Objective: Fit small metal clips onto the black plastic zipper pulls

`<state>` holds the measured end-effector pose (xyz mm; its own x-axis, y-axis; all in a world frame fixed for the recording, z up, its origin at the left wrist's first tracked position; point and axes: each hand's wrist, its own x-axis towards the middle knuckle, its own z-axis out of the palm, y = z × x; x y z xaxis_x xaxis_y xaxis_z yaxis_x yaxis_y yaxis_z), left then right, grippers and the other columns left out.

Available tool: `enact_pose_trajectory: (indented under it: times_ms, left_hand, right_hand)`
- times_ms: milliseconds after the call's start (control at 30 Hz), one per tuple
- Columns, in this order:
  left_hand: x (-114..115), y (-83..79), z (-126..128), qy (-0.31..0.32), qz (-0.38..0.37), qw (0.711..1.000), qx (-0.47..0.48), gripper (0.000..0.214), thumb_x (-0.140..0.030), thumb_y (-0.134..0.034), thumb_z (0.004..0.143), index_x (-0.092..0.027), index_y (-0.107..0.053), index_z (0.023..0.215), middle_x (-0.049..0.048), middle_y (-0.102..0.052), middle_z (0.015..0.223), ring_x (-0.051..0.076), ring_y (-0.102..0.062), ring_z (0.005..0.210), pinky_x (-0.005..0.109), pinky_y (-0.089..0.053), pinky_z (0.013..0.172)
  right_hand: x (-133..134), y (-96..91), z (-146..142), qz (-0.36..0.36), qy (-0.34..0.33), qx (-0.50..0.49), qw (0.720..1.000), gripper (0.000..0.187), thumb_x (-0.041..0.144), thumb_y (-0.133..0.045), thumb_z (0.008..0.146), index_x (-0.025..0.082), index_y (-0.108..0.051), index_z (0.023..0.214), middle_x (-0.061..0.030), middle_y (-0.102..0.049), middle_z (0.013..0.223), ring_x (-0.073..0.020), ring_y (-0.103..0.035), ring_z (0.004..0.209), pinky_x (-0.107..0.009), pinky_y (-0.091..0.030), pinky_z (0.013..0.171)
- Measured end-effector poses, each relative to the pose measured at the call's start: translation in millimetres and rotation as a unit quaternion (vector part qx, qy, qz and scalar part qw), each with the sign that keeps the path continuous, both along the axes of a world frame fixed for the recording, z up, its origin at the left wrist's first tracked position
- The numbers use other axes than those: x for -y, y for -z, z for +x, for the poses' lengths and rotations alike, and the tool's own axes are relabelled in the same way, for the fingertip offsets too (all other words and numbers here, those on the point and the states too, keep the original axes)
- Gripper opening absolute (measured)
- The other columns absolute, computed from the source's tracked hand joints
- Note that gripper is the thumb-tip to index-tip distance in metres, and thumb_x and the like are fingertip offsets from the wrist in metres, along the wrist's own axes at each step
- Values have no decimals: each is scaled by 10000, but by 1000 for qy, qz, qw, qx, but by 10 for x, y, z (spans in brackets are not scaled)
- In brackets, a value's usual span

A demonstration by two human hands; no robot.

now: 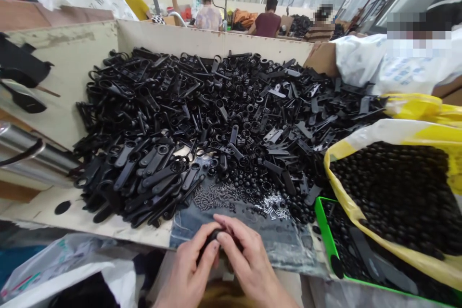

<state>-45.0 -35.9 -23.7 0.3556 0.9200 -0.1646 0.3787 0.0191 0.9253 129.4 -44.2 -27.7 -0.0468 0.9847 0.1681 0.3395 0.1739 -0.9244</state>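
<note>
Both hands meet at the front edge of the bench, over a denim cloth (pixel 195 216). My left hand (pixel 193 264) is closed, its thumb and fingers round a small black plastic part (pixel 213 236). On the same part press the thumb and fingers of my right hand (pixel 249 255). Most of the part is hidden by the fingers, so its exact kind does not show. Just beyond the hands lie small dark metal pins (pixel 212 196) and a patch of shiny silver pins (pixel 274 206). Black handle-shaped pieces (pixel 155 168) are heaped to the left.
Black rings (pixel 249 130) and flat black strips (pixel 303 130) pile up toward the back wall. At right, a yellow-edged bag (pixel 342 192) of black beads leans over a green tray (pixel 325 231). A metal cylinder (pixel 32 154) juts in from the left. Several people sit beyond the wall.
</note>
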Motion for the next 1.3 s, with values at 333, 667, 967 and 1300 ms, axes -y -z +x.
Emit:
enact_pose_trajectory:
  times_ms: [333,667,967,1300]
  left_hand:
    - [-64,-117,9,-15,-78,994,-81,490,-300,-594,918,-272,-550,1405,75,-733,1182,265,-671,1095,417,-533,973]
    - [-103,-337,49,-2,-349,924,157,703,-614,-691,823,-128,-518,1302,-58,-582,605,98,-429,504,238,-300,526]
    - [-25,-277,49,-48,-362,912,186,769,-593,-778,806,-133,-527,1369,-72,-565,575,93,-420,507,236,-259,499]
    - [79,-142,3,-30,-385,905,178,865,-625,-753,797,-76,-457,1396,-58,-590,595,99,-448,525,228,-245,481]
  right_hand:
    - [-141,-32,164,-130,5,-95,987,277,437,-680,951,208,-824,1005,0,-647,736,-150,-555,655,-251,-450,620]
    - [-196,-164,246,-109,-72,-43,990,303,392,-591,1021,215,-812,1130,-32,-666,834,-186,-627,802,-283,-479,735]
    - [-116,-123,256,-130,-84,-37,987,316,375,-673,938,205,-805,1169,23,-512,726,-144,-482,637,-267,-380,596]
    - [-115,-71,313,-126,-138,-31,982,284,250,-678,879,165,-800,1121,38,-504,722,-108,-438,592,-235,-346,535]
